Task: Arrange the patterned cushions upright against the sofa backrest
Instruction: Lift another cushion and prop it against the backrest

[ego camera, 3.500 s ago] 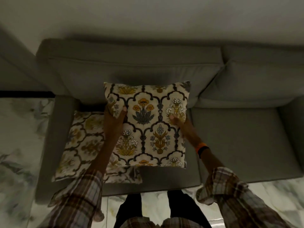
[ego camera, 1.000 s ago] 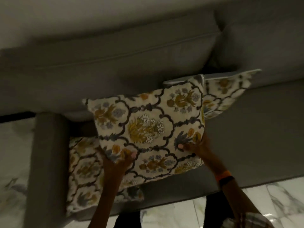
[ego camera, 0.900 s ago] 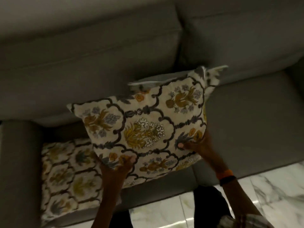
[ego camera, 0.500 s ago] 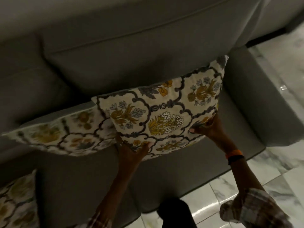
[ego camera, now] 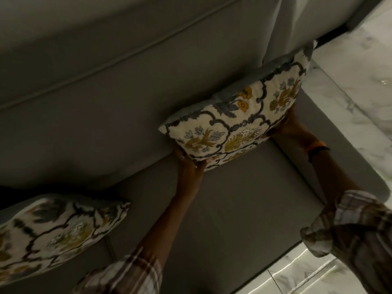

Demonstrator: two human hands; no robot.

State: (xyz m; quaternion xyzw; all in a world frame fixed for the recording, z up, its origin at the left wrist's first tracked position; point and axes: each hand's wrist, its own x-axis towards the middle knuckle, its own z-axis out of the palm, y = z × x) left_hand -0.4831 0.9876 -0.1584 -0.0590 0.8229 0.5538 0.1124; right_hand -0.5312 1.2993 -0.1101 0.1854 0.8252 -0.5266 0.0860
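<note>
Fingers of the left hand curl around the lower left corner of a patterned cushion, the thumb pressed on its printed face and a ring visible on one finger behind the edge. Right hand grips the cushion's lower right edge — its fingers are mostly hidden behind the fabric, so only the clamped hold itself can be read. An orange wristband sits on the right wrist, and both forearms emerge from rolled plaid sleeves.

Held cushion: cream ground, dark scrolling lattice, ochre and blue-grey flowers, plain grey back panel. It stands tilted on its lower edge on the grey seat cushion, its upper part leaning toward the sofa backrest, at the right end of the sofa just beside the armrest. Whether its back actually touches the backrest cannot be told from this angle.

Second patterned cushion: same print, blurred, at the lower left of the view — well apart from the first, propped at the foot of the backrest with its grey back panel turned toward the sofa.

White marble floor tiles show along the right side and bottom right corner of the view.
</note>
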